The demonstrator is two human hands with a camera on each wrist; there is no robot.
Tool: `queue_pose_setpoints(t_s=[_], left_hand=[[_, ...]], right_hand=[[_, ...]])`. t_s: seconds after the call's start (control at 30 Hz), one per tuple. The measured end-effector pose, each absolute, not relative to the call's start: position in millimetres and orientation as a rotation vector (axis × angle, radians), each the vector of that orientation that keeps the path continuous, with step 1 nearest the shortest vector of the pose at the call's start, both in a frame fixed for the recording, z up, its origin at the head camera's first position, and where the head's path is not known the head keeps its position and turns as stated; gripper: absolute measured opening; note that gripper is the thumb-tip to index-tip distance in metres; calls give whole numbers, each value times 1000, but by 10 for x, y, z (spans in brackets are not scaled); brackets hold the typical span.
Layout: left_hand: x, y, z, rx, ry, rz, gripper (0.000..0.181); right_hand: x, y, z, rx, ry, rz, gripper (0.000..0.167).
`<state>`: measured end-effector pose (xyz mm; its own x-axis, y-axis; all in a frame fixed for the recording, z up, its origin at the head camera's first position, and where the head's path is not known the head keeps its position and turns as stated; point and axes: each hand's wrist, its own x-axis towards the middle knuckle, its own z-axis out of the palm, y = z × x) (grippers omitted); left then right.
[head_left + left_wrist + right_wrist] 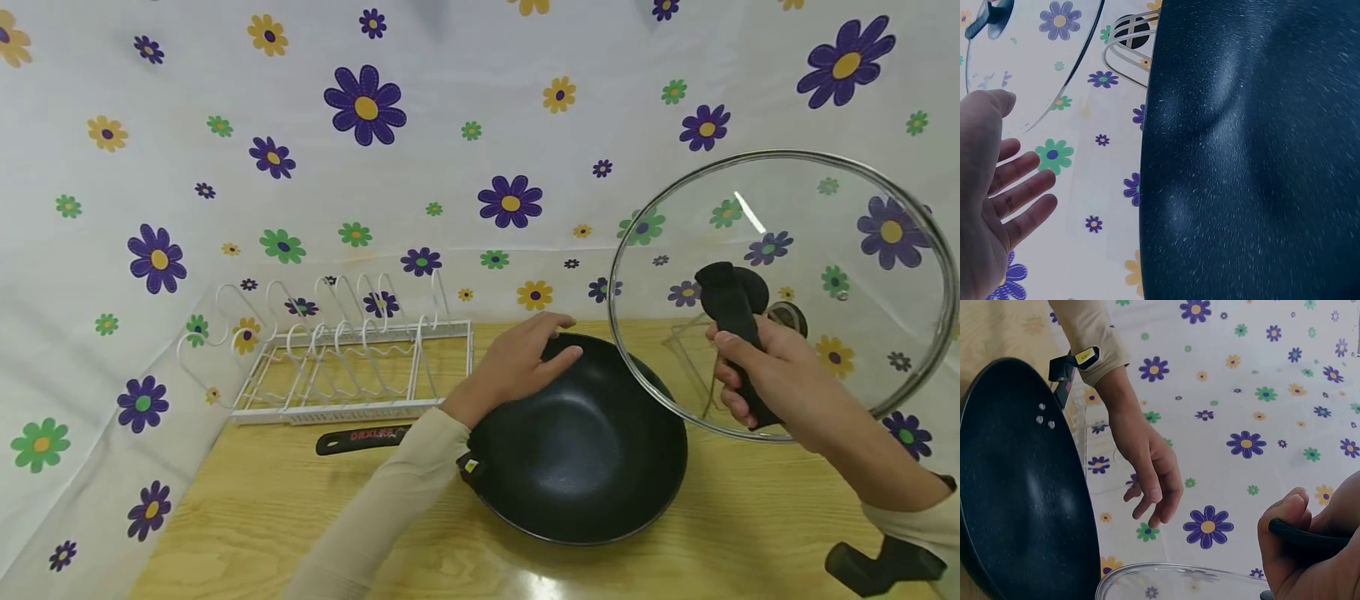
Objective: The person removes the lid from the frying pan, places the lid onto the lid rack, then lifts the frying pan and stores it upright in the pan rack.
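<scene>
Left sleeve (401, 497) partly hides wok handle (362, 439)

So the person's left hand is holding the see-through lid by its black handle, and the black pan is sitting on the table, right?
Only the hand is wrong: the right hand, not the left hand, holds the see-through lid by its black handle. The head view shows it, with the black pan sitting on the table.

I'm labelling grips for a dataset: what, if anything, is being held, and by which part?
The right hand holds the glass lid by its black handle; the left hand holds nothing.
</scene>
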<state>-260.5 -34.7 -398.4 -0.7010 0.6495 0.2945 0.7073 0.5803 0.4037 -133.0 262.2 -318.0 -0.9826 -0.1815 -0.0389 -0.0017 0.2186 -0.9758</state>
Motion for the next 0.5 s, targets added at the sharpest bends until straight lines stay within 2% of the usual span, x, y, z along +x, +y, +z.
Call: queue_pose_setpoints(t_s=[0.5], left_hand=[[-2914, -8, -4099, -1227, -2677, -941, 48]], right_hand=[[-1369, 2792, -3180, -201, 2573, -1709, 25]])
